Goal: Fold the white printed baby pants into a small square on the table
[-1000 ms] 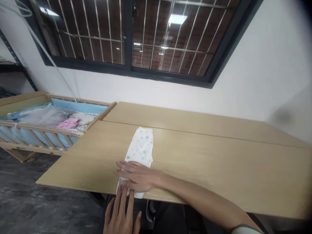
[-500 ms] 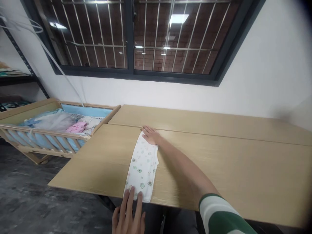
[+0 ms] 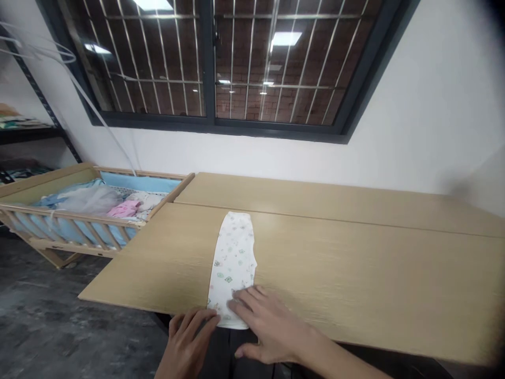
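Note:
A pair of white baby pants [image 3: 232, 252] with a small green print lies folded lengthwise into a long strip, reaching to the table's front edge. My left hand [image 3: 187, 337] is at the strip's near left corner, its fingers bent together and seeming to pinch the cloth there. Across the near right part of the pants lies my right hand [image 3: 272, 326], fingers stretched over the fabric and thumb held apart below the table edge. The fingertips of my right hand touch the cloth.
The pants rest on a light wooden table [image 3: 355, 268], with a seam running along its back part. To the left stands a wooden crib [image 3: 89, 226] holding blue bedding and a pink cloth [image 3: 125, 208]. A barred window [image 3: 213, 68] is set in the wall behind.
My right hand has come back from the far end of the pants to the near end. My left hand's fingers, spread before, have drawn together at the near left corner.

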{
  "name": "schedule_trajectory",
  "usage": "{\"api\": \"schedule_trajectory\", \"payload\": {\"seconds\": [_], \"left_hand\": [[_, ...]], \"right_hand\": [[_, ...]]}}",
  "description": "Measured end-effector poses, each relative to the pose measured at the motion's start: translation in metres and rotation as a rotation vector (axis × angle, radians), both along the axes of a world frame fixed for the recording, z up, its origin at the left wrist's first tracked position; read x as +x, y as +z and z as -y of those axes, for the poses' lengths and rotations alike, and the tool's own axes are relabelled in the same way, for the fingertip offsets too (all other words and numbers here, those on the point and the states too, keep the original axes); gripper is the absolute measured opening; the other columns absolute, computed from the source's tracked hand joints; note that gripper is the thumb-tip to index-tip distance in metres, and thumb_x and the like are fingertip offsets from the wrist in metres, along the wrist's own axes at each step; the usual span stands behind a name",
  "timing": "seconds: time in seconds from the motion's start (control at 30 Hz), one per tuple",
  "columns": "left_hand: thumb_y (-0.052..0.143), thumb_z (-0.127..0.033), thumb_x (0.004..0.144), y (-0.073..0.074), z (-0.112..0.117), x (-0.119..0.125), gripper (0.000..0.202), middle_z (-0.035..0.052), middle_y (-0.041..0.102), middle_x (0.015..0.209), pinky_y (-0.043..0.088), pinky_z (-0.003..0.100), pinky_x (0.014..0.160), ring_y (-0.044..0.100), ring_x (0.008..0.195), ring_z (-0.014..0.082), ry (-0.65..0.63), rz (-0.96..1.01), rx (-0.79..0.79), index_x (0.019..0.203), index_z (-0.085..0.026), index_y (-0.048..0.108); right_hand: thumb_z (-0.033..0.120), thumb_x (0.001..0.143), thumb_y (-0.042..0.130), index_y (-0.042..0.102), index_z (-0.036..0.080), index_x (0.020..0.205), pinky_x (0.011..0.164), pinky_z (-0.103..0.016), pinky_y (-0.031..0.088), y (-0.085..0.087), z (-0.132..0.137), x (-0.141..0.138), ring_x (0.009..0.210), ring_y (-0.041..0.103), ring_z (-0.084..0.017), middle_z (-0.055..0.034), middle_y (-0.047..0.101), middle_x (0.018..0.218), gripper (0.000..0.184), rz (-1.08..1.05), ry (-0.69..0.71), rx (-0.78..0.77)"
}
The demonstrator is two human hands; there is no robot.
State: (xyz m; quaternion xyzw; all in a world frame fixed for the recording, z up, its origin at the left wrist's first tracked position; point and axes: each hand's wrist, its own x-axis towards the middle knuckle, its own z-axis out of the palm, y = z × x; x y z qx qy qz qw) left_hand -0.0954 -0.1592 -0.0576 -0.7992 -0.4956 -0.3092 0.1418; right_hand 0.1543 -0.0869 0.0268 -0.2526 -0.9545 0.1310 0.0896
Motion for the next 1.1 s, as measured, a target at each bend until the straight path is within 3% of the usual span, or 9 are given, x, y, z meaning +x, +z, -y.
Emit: {"api": "schedule_trajectory", "payload": {"seconds": [0.13,0.23,0.33,0.47,0.6,0.73,0.87,0.97,1.1], "left_hand": [[0.053,-0.012,0.096,0.014,-0.005,-0.001,0.036,-0.0016,0.077,0.103,0.050,0.026,0.080,0.071,0.092,0.0143,-0.135,0.143,-0.141,0.118,-0.034,0.071],[0.056,-0.025,0.098,0.043,-0.006,-0.001,0.023,0.0003,0.077,0.099,0.055,0.026,0.080,0.072,0.090,0.0165,-0.206,0.324,-0.285,0.114,-0.032,0.072],[0.059,-0.037,0.097,0.082,-0.022,0.002,0.020,0.0019,0.077,0.099,0.056,0.028,0.082,0.072,0.091,0.0189,-0.144,0.510,-0.325,0.109,-0.029,0.073],[0.056,-0.044,0.097,0.121,-0.091,0.011,0.028,0.0050,0.076,0.107,0.053,0.033,0.092,0.070,0.099,0.0221,-0.115,0.531,-0.327,0.107,-0.024,0.073],[0.047,-0.033,0.100,0.134,-0.186,0.026,0.030,0.0084,0.074,0.115,0.052,0.028,0.089,0.069,0.099,0.0203,-0.034,0.422,-0.457,0.113,-0.017,0.069],[0.049,-0.020,0.097,0.125,-0.229,0.039,0.028,0.0158,0.073,0.115,0.050,0.033,0.091,0.068,0.103,0.0246,0.046,0.319,-0.497,0.116,-0.011,0.067],[0.052,-0.022,0.096,0.095,-0.188,0.055,0.038,0.0233,0.061,0.136,0.041,0.045,0.107,0.056,0.126,0.0331,0.120,0.226,-0.467,0.130,-0.008,0.058],[0.049,-0.034,0.098,0.062,-0.132,0.074,0.046,0.0222,0.055,0.144,0.041,0.050,0.108,0.052,0.131,0.0358,0.145,0.116,-0.378,0.137,-0.009,0.054],[0.046,-0.040,0.099,0.024,-0.082,0.092,0.048,0.0251,0.061,0.134,0.045,0.054,0.103,0.054,0.128,0.0392,0.271,-0.023,-0.193,0.130,-0.006,0.060]], "right_hand": [[0.023,0.099,0.048,0.066,0.023,0.118,0.098,-0.044,0.049,0.000,0.014,0.007,0.107,0.064,-0.028,-0.0131,0.071,0.113,0.026,-0.023,-0.066,0.007],[0.034,0.100,0.051,0.066,0.027,0.111,0.080,-0.037,0.053,0.031,0.012,0.012,0.090,0.067,-0.024,-0.0078,0.071,0.096,0.020,-0.099,-0.149,-0.178],[0.037,0.099,0.053,0.066,0.026,0.103,0.073,-0.032,0.050,0.067,-0.009,0.015,0.086,0.064,-0.021,-0.0062,0.069,0.097,0.017,-0.216,-0.173,-0.267],[0.040,0.095,0.059,0.068,0.020,0.095,0.071,-0.030,0.046,0.075,-0.083,0.008,0.079,0.058,-0.018,-0.0051,0.065,0.091,0.022,-0.412,-0.243,-0.272],[0.033,0.088,0.066,0.066,0.015,0.096,0.064,-0.025,0.045,0.041,-0.171,-0.007,0.073,0.059,-0.016,-0.0042,0.066,0.085,0.019,-0.629,-0.490,-0.436],[0.023,0.085,0.068,0.063,0.014,0.098,0.070,-0.027,0.049,0.009,-0.215,-0.016,0.078,0.063,-0.018,-0.0064,0.068,0.088,0.016,-0.513,-0.798,-0.367],[0.023,0.089,0.063,0.062,0.012,0.117,0.100,-0.040,0.046,0.002,-0.206,-0.017,0.113,0.060,-0.028,-0.0177,0.064,0.121,0.030,-0.450,-0.802,-0.188],[0.034,0.098,0.054,0.051,0.014,0.141,0.115,-0.046,0.034,0.007,-0.176,-0.022,0.136,0.046,-0.030,-0.0191,0.051,0.146,0.047,-0.359,-0.484,0.007],[0.050,0.104,0.042,0.041,0.026,0.155,0.122,-0.043,0.027,0.005,-0.133,-0.035,0.151,0.030,-0.026,-0.0074,0.031,0.166,0.056,-0.147,0.046,-0.093]]}}
